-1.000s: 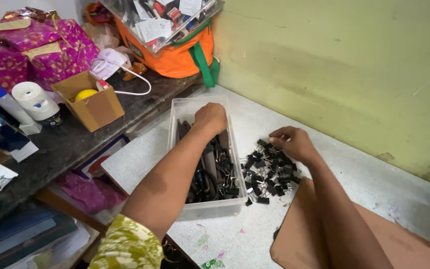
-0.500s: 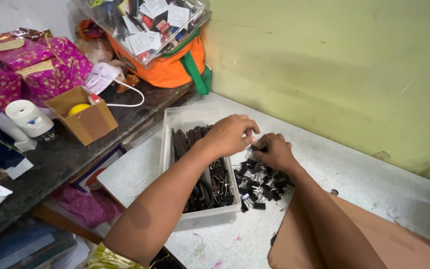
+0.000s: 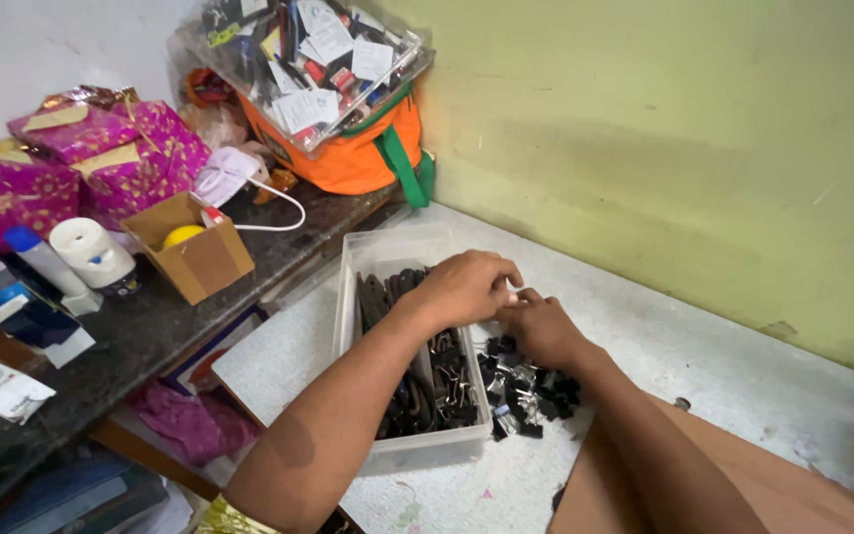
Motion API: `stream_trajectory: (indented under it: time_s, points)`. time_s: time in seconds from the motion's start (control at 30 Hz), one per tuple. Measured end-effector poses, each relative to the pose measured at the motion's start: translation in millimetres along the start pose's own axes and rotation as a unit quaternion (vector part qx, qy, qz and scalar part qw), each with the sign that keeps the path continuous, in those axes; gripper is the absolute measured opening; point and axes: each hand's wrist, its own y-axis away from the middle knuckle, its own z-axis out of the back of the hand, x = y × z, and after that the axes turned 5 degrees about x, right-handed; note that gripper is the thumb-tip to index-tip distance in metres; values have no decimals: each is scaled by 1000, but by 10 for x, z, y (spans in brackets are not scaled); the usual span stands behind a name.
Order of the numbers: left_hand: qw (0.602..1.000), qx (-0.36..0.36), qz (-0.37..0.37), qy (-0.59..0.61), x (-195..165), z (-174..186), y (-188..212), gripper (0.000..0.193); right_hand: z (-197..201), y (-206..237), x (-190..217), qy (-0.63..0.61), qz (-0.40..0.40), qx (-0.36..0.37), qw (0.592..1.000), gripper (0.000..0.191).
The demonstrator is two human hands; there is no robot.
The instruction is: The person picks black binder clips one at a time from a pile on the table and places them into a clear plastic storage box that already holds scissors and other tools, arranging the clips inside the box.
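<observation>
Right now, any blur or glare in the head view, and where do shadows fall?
Head view: even soft light; hands slightly soft; mild glare on the clear bag; the left arm shades the clear bin; binder clips sharp enough to tell apart.

I see my left hand [image 3: 467,287] and right hand [image 3: 538,326] meeting above the right rim of a clear plastic bin [image 3: 387,252] of dark clips, fingers [image 3: 506,282] pinched together (what they pinch is too small to tell). A heap of black binder clips [image 3: 526,386] lies on the pale table [image 3: 704,366] just beside the bin.
</observation>
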Motion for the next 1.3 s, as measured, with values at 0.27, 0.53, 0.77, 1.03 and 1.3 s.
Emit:
stream_trajectory:
  time_s: [0.27,0.53,0.77,1.03,1.3]
  points:
    - [998,42,0,44,-30,21,40,27,-72,-82,126,97,4,42,994,28]
    - [998,61,8,12,-43,45,56,32,-109,-125,136,19,-23,-36,999,41]
    - [998,65,14,18,-25,30,47,33,-57,-21,-102,-22,-74,-79,994,46]
    - [999,22,-23,16,85,-6,0,32,-25,-23,-179,-70,-49,-57,995,29]
    - [998,-46,10,46,156,2,-12,42,262,-11,-75,-312,-90,-109,940,22]
